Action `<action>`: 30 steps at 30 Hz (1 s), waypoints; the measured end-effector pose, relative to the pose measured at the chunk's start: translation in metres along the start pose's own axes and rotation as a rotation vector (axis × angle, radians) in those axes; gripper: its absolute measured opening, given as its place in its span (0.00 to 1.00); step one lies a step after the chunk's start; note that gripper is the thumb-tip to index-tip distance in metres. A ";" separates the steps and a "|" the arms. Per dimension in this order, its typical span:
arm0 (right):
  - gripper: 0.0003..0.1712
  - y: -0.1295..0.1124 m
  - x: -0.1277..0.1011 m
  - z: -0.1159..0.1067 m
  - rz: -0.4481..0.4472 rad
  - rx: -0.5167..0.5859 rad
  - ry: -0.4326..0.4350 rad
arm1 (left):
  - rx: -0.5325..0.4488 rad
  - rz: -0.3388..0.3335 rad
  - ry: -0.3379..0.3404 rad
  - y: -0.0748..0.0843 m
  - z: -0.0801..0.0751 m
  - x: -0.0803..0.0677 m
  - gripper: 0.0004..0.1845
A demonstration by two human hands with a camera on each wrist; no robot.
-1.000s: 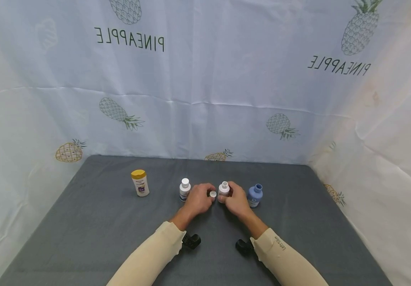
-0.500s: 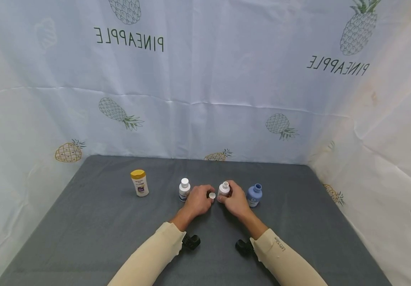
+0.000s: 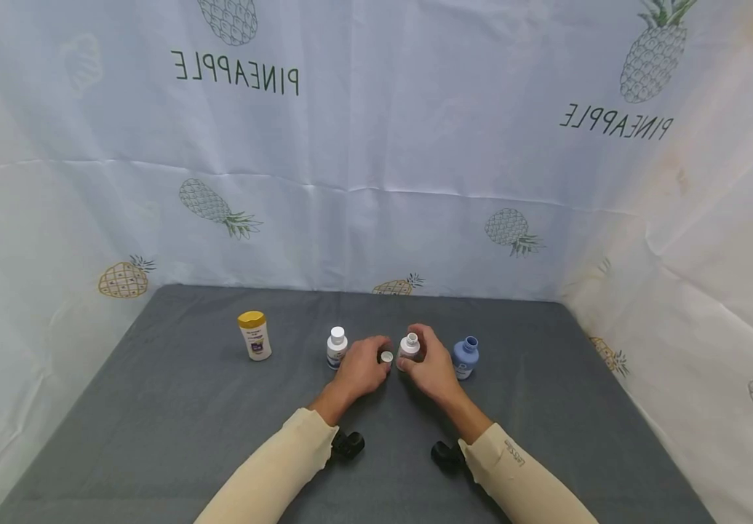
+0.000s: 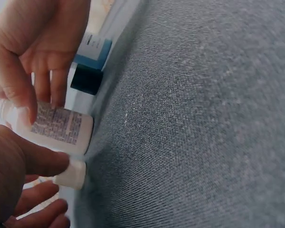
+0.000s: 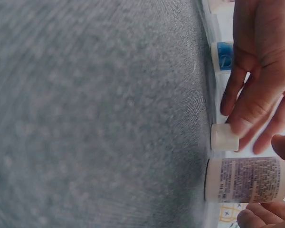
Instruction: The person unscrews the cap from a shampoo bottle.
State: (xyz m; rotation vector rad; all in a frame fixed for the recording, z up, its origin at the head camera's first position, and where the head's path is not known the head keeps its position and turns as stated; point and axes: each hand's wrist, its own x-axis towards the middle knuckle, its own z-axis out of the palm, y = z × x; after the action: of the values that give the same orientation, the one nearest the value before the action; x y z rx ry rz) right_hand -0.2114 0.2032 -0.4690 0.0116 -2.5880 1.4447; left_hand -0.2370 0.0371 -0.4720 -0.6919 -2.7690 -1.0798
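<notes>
In the head view a white pill bottle (image 3: 409,345), its neck uncapped, stands upright on the grey cloth. My right hand (image 3: 433,367) is spread around it; the right wrist view shows the thumb (image 5: 283,146) apart from the bottle's side. Just left of the bottle, a small white cap (image 5: 224,137) sits on the cloth, hollow side up. My left hand (image 3: 361,367) pinches this cap between thumb and fingers. Behind the left hand is another white bottle (image 3: 337,349) with its cap on. Beyond the right hand stands an open-necked blue bottle (image 3: 465,356).
A white container with a yellow lid (image 3: 255,336) stands farther left. A dark cap-like piece (image 4: 87,79) shows beside the blue bottle in the left wrist view. The grey cloth (image 3: 389,480) ends at a pineapple-print curtain (image 3: 376,240).
My right hand's fingers have spread wider around the bottle. The left hand has shifted slightly with the cap; the other containers stay in place.
</notes>
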 end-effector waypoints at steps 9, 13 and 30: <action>0.41 -0.010 -0.004 -0.004 -0.064 -0.017 -0.002 | 0.108 0.040 0.041 0.018 -0.019 -0.010 0.32; 0.42 -0.016 -0.006 -0.006 -0.103 -0.054 0.002 | 0.156 0.099 0.087 0.023 -0.026 -0.015 0.33; 0.42 -0.048 -0.011 -0.014 -0.171 -0.105 -0.026 | 0.217 0.167 0.206 0.024 -0.069 -0.033 0.34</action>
State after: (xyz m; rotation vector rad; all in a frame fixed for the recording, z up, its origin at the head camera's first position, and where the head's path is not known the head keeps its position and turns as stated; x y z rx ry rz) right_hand -0.1942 0.1887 -0.4232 0.2330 -2.6072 1.2575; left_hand -0.2022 -0.0050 -0.4137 -0.7237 -2.5502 -0.7586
